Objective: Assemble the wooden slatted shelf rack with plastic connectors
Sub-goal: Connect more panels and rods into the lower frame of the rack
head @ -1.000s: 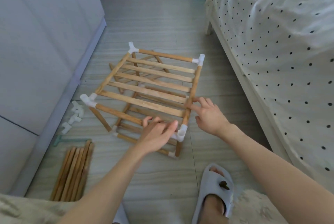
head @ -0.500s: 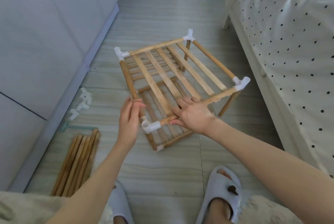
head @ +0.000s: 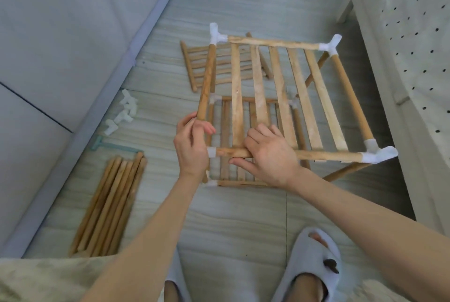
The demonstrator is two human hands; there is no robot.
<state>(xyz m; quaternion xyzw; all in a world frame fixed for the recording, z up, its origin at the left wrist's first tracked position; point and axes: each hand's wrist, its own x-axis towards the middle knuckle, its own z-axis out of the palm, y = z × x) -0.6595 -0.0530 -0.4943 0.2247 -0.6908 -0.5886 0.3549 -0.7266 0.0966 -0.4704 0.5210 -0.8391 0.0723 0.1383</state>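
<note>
Left hand [head: 191, 148] grips rack [head: 272, 97] corner; right hand [head: 270, 158] grips front rail; spare dowels [head: 109, 204], connectors [head: 121, 114] left.

A two-tier rack [head: 272, 92] stands on the floor [head: 243, 216] beside a bed [head: 414, 33]. The left hand [head: 192, 145] holds the near left corner, where the side rail's [head: 207, 80] near end meets the front rail [head: 316, 155]. The right hand [head: 270, 158] grips the front rail, fingers over the slats [head: 258, 87] and thumb under. White connectors [head: 375, 154] cap the other three top corners. A loose slatted panel [head: 194, 63] lies behind the rack. Spare rods [head: 109, 204] lie bundled on the left, with loose connectors [head: 121, 116] and a green tool [head: 107, 147] near the wall [head: 60, 33]. Two slippered feet [head: 314, 265] show at the bottom.
</note>
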